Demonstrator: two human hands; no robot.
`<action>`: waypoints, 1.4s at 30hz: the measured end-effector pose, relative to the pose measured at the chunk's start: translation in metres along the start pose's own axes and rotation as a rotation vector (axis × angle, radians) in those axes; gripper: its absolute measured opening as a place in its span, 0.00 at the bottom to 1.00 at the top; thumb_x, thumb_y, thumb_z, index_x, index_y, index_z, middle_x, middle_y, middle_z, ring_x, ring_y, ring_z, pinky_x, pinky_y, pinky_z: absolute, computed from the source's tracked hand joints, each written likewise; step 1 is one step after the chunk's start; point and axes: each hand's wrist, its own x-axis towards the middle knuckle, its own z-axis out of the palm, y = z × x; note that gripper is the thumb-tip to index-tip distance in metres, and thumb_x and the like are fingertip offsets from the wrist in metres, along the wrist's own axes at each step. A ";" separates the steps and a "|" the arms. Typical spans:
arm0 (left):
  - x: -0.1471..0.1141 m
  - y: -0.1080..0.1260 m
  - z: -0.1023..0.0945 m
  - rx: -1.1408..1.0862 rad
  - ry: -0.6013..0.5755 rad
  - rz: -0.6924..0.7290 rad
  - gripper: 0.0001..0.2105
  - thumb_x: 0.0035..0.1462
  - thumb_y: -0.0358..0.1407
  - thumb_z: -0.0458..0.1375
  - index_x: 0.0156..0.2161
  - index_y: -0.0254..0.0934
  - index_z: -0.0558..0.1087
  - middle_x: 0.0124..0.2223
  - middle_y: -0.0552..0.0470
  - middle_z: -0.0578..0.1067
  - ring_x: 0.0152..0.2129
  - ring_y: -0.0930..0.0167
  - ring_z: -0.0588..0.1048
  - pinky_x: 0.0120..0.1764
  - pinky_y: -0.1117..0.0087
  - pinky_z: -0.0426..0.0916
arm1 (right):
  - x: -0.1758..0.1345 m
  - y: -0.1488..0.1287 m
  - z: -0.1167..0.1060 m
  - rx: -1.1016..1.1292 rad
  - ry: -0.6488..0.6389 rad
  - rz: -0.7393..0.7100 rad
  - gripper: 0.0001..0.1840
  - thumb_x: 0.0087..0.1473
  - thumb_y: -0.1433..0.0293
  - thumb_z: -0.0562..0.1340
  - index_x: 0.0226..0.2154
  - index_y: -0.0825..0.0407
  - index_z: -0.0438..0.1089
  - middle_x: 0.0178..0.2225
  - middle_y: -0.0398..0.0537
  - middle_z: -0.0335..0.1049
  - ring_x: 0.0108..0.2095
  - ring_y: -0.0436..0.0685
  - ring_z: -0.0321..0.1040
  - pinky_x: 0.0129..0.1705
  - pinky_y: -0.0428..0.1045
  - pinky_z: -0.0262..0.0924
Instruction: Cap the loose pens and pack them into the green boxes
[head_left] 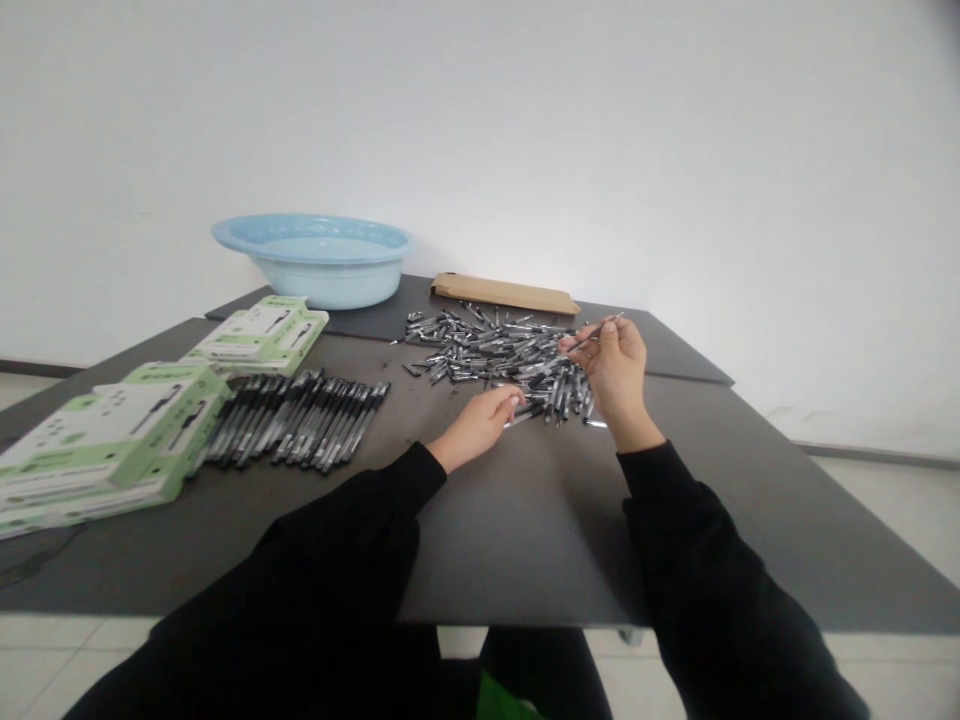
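Note:
A loose pile of pens and pen parts [499,345], clear and black, spreads across the middle of the dark table. Over the right side of that pile, my right hand [619,375] is raised, its fingers pinching a thin pen [582,342] that slants up to the right. My left hand [480,425] is low at the pile's front edge, thumb and fingers drawn together. Whether something sits between those fingertips is too small to tell. To the left, a row of black-capped pens [330,420] lies side by side, beside the green and white pen boxes [112,440].
A light blue basin [330,275] stands at the back left. Behind the pile lies a flat brown cardboard piece [506,292]. More green and white boxes [262,330] are stacked in front of the basin. A white wall rises behind the table [525,560].

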 end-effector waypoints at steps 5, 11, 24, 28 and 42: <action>0.000 -0.003 0.000 -0.017 0.011 -0.016 0.12 0.65 0.38 0.45 0.38 0.38 0.70 0.28 0.55 0.68 0.26 0.71 0.66 0.33 0.72 0.62 | 0.003 -0.003 -0.003 0.009 0.053 -0.029 0.15 0.61 0.54 0.56 0.37 0.47 0.55 0.27 0.37 0.66 0.27 0.49 0.74 0.29 0.46 0.68; 0.000 -0.002 0.001 -0.045 0.010 -0.020 0.12 0.64 0.39 0.46 0.37 0.37 0.70 0.27 0.56 0.67 0.25 0.72 0.65 0.31 0.72 0.61 | -0.004 -0.004 0.004 0.014 0.013 0.003 0.15 0.61 0.55 0.57 0.37 0.47 0.56 0.27 0.37 0.67 0.27 0.49 0.74 0.30 0.46 0.69; 0.002 0.000 -0.001 -0.094 -0.010 -0.038 0.11 0.63 0.38 0.46 0.36 0.37 0.69 0.27 0.56 0.68 0.24 0.73 0.65 0.29 0.73 0.61 | 0.002 -0.003 -0.002 -0.008 0.044 -0.055 0.16 0.60 0.52 0.56 0.37 0.46 0.54 0.28 0.37 0.66 0.28 0.50 0.74 0.31 0.47 0.69; 0.002 0.003 -0.001 -0.104 -0.016 -0.049 0.11 0.63 0.38 0.46 0.37 0.37 0.69 0.27 0.56 0.68 0.23 0.73 0.65 0.29 0.73 0.61 | -0.004 -0.005 0.004 -0.007 0.023 -0.039 0.15 0.61 0.53 0.56 0.38 0.46 0.55 0.28 0.38 0.67 0.28 0.50 0.74 0.32 0.48 0.71; 0.004 -0.005 -0.002 -0.171 -0.045 -0.059 0.13 0.63 0.41 0.47 0.38 0.36 0.69 0.27 0.57 0.66 0.23 0.74 0.63 0.28 0.73 0.57 | -0.002 -0.013 0.005 0.085 0.075 -0.069 0.16 0.61 0.54 0.58 0.37 0.47 0.56 0.27 0.36 0.68 0.25 0.48 0.73 0.28 0.45 0.68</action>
